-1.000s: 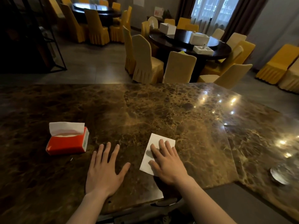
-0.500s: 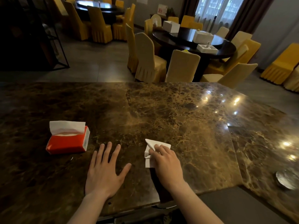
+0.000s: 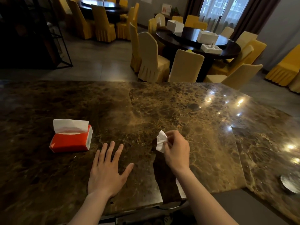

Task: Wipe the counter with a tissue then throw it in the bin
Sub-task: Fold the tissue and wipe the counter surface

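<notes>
A crumpled white tissue (image 3: 161, 141) is pinched in my right hand (image 3: 176, 149), lifted just above the brown marble counter (image 3: 146, 108). My left hand (image 3: 108, 169) lies flat on the counter with its fingers spread, to the left of the tissue. A red tissue pack (image 3: 71, 140) with a white sheet sticking out sits on the counter further left. No bin is in view.
A round metal dish (image 3: 290, 184) rests near the counter's right edge. Beyond the counter stand yellow-covered chairs (image 3: 151, 57) around a dark round table (image 3: 198, 41) with white boxes. A dark metal shelf (image 3: 32, 33) stands at the far left.
My right hand gathered the flat tissue into a crumple and raised it off the counter. The left hand stayed flat in place.
</notes>
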Demonstrator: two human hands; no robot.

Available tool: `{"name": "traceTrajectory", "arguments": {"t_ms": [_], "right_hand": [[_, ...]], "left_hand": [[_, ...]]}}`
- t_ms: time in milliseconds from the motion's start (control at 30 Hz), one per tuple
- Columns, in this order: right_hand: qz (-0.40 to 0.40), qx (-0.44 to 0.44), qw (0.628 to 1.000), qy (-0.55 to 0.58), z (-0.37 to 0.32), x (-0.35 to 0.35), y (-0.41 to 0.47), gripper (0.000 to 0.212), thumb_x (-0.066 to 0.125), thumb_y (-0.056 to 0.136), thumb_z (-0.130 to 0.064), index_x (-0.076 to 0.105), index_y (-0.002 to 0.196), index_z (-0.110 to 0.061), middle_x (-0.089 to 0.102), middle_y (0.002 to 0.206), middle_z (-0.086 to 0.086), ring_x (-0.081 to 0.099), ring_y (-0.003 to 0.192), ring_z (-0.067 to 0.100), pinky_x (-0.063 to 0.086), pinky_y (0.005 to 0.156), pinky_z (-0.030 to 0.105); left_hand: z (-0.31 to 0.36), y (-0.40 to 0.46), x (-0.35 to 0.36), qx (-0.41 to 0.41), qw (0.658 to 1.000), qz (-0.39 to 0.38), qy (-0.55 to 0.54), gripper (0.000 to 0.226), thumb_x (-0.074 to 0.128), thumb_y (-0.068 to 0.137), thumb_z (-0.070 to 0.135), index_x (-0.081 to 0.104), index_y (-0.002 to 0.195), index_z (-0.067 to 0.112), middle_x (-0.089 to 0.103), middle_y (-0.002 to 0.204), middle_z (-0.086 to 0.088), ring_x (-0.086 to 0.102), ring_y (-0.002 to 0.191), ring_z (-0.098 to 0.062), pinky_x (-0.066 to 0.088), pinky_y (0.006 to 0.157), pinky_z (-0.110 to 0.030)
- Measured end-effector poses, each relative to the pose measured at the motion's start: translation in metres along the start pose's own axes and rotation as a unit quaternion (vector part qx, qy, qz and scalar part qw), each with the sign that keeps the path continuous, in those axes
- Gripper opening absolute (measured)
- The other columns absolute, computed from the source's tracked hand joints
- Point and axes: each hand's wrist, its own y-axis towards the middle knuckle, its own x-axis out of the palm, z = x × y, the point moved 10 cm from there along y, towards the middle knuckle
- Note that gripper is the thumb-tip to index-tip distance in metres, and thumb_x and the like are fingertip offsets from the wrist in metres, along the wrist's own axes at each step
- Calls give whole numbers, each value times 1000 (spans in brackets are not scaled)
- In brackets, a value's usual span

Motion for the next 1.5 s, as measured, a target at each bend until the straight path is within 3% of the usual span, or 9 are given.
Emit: {"name": "traceTrajectory", "arguments": {"t_ms": [167, 267, 500, 733, 867, 1000, 1233, 1400, 1500], "right_hand": [[-162, -113, 972, -129, -16, 45, -35, 33, 64, 89, -6, 70, 121, -14, 61, 119, 2, 51, 114, 24, 48, 92, 33], [-197, -182, 945, -188, -23, 53, -54, 44, 59, 90, -3, 65, 132, -17, 62, 134, 2, 48, 124, 28, 46, 100, 39], [-264, -255, 901, -229, -37, 64, -61, 56, 57, 98, -8, 43, 151, -20, 57, 143, 2, 47, 121, 23, 53, 94, 40], [-245, -273, 904, -221, -45, 74, -55, 35, 55, 98, -11, 63, 132, -16, 60, 125, 4, 50, 112, 23, 55, 85, 37], [-161, -122, 951, -234, 7, 33, -7, 33, 61, 92, -2, 72, 120, -17, 60, 112, 6, 56, 105, 27, 50, 84, 38], [-143, -17, 956, -254, 35, 20, 6, 25, 61, 90, 1, 72, 110, -6, 55, 112, 10, 57, 106, 33, 53, 84, 43], [-206, -137, 949, -193, -44, 82, -40, 44, 64, 90, -3, 57, 133, -12, 55, 129, 8, 50, 118, 26, 55, 94, 37], [-205, -185, 939, -203, -45, 82, -41, 34, 63, 93, -6, 64, 126, -13, 61, 119, 4, 52, 107, 22, 55, 81, 35], [-154, -127, 951, -235, -7, 50, -19, 26, 65, 89, -6, 70, 114, -12, 61, 113, 5, 53, 105, 26, 51, 81, 37]], "left_hand": [[1, 0, 1, 0, 1000, 4, -4, 93, -2, 84, 89, 0, 163, 39, -4, 176, 2, -18, 159, -18, 0, 131, -48], [-1, 0, 1, -2, 1000, 5, -5, 93, -1, 85, 89, 2, 163, 39, -3, 176, 1, -17, 159, -19, 0, 131, -48], [-1, 0, 3, -3, 1000, 5, -2, 94, 0, 84, 89, 2, 164, 38, -3, 176, 1, -17, 159, -19, 0, 131, -48], [-2, 1, 5, -1, 1000, 2, 4, 93, -2, 84, 89, -1, 163, 40, -5, 175, 2, -19, 158, -19, -2, 131, -48], [-2, 0, 4, 0, 1000, 2, -7, 92, 1, 85, 89, 0, 163, 40, -6, 175, 3, -21, 158, -17, -3, 131, -47], [-1, 1, 3, 1, 1000, -1, -5, 92, 1, 85, 89, 0, 163, 39, -7, 175, 2, -22, 158, -18, -4, 131, -47], [0, 0, 1, -3, 1000, -4, 4, 95, -4, 83, 89, -2, 163, 38, -7, 175, 1, -20, 158, -19, -5, 131, -46], [-1, 1, 0, -4, 1000, -4, 2, 96, -6, 82, 89, 0, 163, 38, -4, 176, 1, -18, 158, -20, -3, 131, -47], [1, -1, 0, 1, 1000, -4, -13, 95, -3, 83, 89, 1, 163, 39, -6, 176, 2, -20, 158, -18, -4, 131, -47]]}}
